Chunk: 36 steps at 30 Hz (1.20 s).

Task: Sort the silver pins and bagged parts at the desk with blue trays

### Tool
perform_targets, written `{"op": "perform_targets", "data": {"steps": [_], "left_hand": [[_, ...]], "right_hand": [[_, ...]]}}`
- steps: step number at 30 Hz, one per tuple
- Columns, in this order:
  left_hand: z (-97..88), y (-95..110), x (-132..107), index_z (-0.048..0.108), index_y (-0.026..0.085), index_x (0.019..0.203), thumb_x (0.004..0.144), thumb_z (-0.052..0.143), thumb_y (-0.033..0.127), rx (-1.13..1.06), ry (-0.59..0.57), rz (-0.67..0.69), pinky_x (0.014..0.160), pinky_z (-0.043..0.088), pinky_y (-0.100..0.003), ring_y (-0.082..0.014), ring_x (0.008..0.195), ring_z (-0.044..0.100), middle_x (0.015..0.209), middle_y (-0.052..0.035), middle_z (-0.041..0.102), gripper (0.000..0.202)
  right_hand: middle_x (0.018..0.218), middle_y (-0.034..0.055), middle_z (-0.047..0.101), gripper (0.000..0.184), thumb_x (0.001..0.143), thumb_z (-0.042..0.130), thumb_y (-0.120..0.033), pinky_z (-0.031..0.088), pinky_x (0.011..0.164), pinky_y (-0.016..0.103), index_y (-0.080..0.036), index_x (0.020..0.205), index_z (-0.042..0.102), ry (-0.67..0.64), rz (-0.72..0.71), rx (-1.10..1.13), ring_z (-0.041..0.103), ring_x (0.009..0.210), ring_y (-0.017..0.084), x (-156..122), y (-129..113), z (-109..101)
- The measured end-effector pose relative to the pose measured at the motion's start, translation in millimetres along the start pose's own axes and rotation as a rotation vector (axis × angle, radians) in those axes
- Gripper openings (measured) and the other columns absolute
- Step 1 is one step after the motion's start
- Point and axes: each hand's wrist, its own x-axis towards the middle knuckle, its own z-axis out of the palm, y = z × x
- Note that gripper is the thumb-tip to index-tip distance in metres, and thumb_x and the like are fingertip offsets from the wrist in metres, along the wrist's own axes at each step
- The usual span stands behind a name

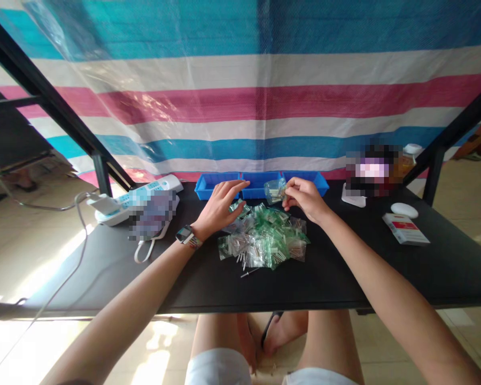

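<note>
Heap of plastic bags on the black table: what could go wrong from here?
The loose metal pin in front of the heap of plastic bags could get swept off the black table. The right hand seems to pinch the clear bag only by one side, so it might slip. The left hand, close beside the heap, may nudge bags over.

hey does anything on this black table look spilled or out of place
Yes: one thin metal piece lies loose on the black table, on the near side of the heap of small plastic bags. It looks odd because many similar pieces appear bagged.
</note>
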Motion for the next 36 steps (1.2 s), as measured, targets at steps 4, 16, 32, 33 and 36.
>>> {"op": "perform_targets", "data": {"steps": [4,16,32,33,36], "left_hand": [[-2.7,15,1,0.059,0.027,0.148,0.103,0.067,0.029,-0.009,0.061,0.191,0.110,0.052,-0.050,-0.0310,0.132,0.060,0.152,-0.0151,0.059,0.046],[6.2,26,1,0.078,0.018,0.100,0.100,0.072,0.040,-0.490,0.147,-0.267,0.081,0.056,-0.030,-0.0197,0.085,0.074,0.093,-0.0055,0.080,0.022],[5.4,25,0,0.077,0.025,0.119,0.104,0.066,0.027,-0.323,0.082,0.059,0.102,0.055,-0.044,-0.0248,0.112,0.071,0.120,-0.0102,0.077,0.019],[6.2,25,0,0.078,0.024,0.115,0.104,0.067,0.028,-0.342,0.090,0.034,0.097,0.056,-0.041,-0.0231,0.103,0.073,0.109,-0.0085,0.079,0.016],[7.5,25,0,0.078,0.019,0.105,0.103,0.070,0.036,-0.402,0.136,-0.094,0.081,0.056,-0.033,-0.0192,0.084,0.072,0.093,-0.0065,0.079,0.019]], "right_hand": [[0.069,-0.0017,0.066,0.034,0.073,0.085,-0.040,0.062,0.060,0.032,-0.022,0.082,0.058,-0.140,0.090,0.209,0.070,0.062,0.018,-11,2,23],[0.099,0.0041,0.072,0.043,0.077,0.088,-0.041,0.056,0.058,0.027,-0.021,0.112,0.072,-0.193,-0.044,0.076,0.067,0.076,0.017,-18,8,37],[0.073,-0.0037,0.065,0.050,0.077,0.091,-0.044,0.054,0.055,0.028,-0.023,0.118,0.071,-0.257,0.149,0.299,0.063,0.059,0.014,-25,5,45],[0.073,-0.0029,0.065,0.045,0.081,0.086,-0.048,0.053,0.054,0.028,-0.022,0.116,0.072,-0.275,0.130,0.283,0.062,0.059,0.014,-26,6,45],[0.078,-0.0007,0.063,0.036,0.087,0.079,-0.053,0.050,0.055,0.027,-0.022,0.105,0.077,-0.264,-0.012,0.159,0.059,0.064,0.014,-26,7,42]]}}
